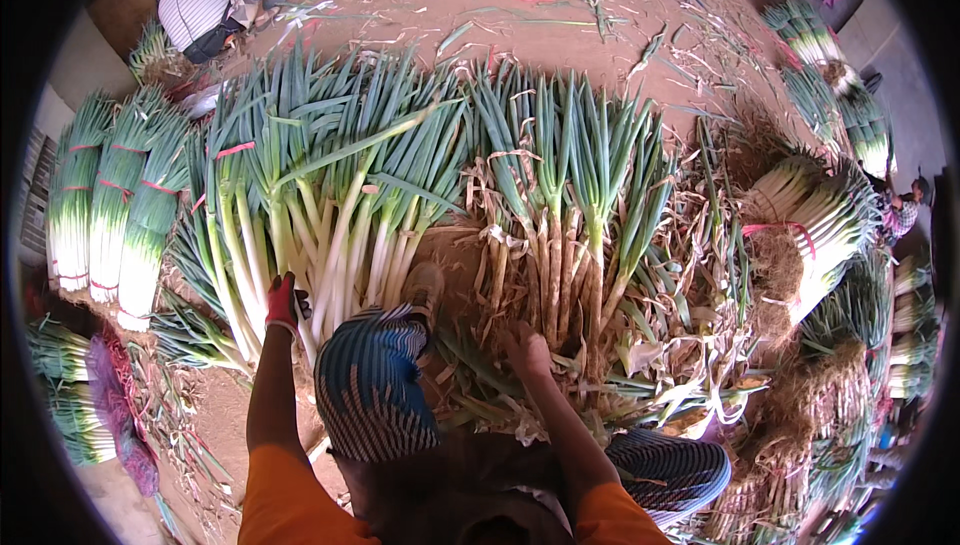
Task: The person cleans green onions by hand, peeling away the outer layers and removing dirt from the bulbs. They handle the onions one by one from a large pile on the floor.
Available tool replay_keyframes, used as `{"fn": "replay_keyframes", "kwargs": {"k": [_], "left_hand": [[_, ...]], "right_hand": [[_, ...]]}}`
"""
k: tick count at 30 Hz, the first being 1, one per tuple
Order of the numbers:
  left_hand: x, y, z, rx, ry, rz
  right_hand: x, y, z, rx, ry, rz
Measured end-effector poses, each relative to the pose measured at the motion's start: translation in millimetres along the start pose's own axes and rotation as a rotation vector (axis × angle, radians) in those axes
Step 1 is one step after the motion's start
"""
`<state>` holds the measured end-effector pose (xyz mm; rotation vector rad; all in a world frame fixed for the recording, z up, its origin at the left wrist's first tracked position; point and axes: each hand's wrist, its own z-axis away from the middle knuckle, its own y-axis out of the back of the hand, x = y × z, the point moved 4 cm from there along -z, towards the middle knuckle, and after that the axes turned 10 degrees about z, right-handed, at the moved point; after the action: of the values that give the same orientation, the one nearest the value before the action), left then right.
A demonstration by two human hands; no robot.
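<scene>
Resting against white stalks (pixel 341 245), left hand (pixel 285 303) half-open, right hand (pixel 527 351) curled near brown stalks (pixel 554 270), hold unclear

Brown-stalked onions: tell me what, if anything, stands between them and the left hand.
Sideways, the white-stalked onions and then the person's own foot lie between the gloved left hand and the brown-stalked onions.

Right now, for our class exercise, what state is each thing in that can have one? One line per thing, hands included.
White leeks: clean-stemmed, spread out
Brown leeks: stems in dry skin
Left hand: red-gloved, at the white leeks, grip unclear
Right hand: by the brown leeks, grip unclear
Far-left bundles: tied with red bands
Bundle at right: tied in red, roots on
Peelings: loose, strewn
Purple net: crumpled
</scene>
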<state>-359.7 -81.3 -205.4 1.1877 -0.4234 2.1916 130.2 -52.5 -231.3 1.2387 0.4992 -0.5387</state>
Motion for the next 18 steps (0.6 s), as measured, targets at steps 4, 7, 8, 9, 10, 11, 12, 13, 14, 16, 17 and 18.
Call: {"fn": "replay_keyframes", "kwargs": {"k": [4,7,8,9,10,11,12,13,14,16,17,18], "left_hand": [[14,-14,21,-0.001,-0.099,-0.022],[29,-24,42,-0.037,-0.188,-0.053],[32,-19,50,-0.047,-0.197,-0.068],[28,-10,47,-0.025,-0.211,-0.111],[25,4,45,0.002,-0.229,-0.154],[16,8,39,-0.018,-0.223,-0.257],[-2,28,14,-0.037,-0.354,-0.385],[-4,19,15,-0.076,-0.311,-0.513],[-6,8,17,-0.119,-0.268,-0.641],[-13,7,7,-0.063,-0.201,-0.469],[-22,22,-15,-0.055,-0.254,-0.445],[-29,35,-24,-0.038,-0.299,-0.422]], "right_hand": [[17,-41,-63,0.078,-0.091,0.080],[21,-62,-93,0.058,-0.204,0.199],[15,-69,-99,-0.008,-0.236,0.270],[10,-75,-104,-0.074,-0.270,0.341],[2,-81,-108,-0.142,-0.296,0.410],[14,-86,-114,-0.198,-0.270,0.417],[15,-91,-120,-0.203,-0.235,0.386],[25,-87,-121,-0.203,-0.221,0.369],[34,-83,-121,-0.200,-0.210,0.352],[44,-73,-118,-0.162,-0.229,0.094],[41,-64,-117,-0.141,-0.225,-0.034],[31,-53,-107,-0.163,-0.169,-0.179]]}}
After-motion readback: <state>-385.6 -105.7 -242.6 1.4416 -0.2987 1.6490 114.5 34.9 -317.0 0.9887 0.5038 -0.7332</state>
